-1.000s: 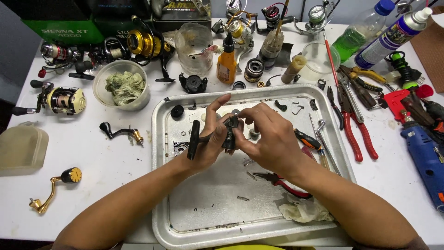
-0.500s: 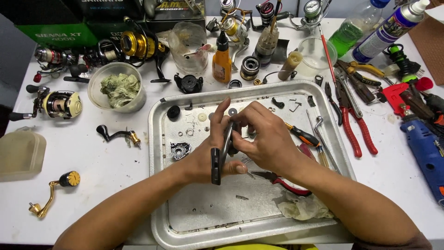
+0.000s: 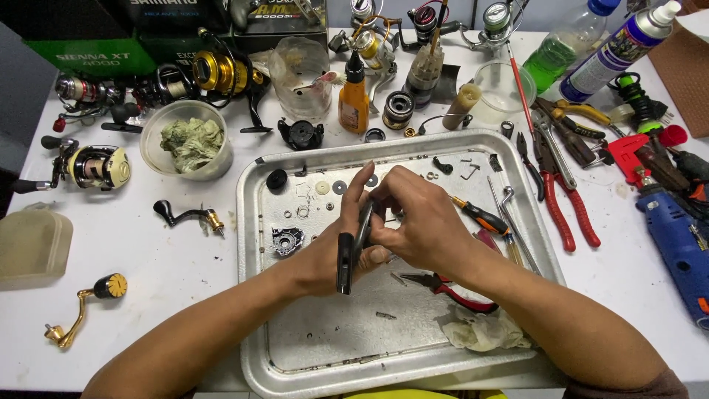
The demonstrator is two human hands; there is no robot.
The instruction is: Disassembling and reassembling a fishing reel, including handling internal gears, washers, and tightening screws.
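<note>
A dark, slim reel part (image 3: 353, 247) stands nearly upright over the middle of the metal tray (image 3: 255, 244), held between both hands. The left hand (image 3: 332, 255) wraps its fingers (image 3: 358, 188) narrowly round it, thumb against its lower end. The right hand (image 3: 417, 222) curls closed over its upper end, fingertips pinching there. Red-handled pliers (image 3: 450, 287) and a crumpled rag (image 3: 480, 329) lie just beside the right wrist, and a small grey gear housing (image 3: 286, 240) lies left of the hands. The tray rests on the white worktop (image 3: 148, 295).

Scuffed matt metal tray (image 3: 325, 347), crumpled cloth rag (image 3: 484, 332)
</note>
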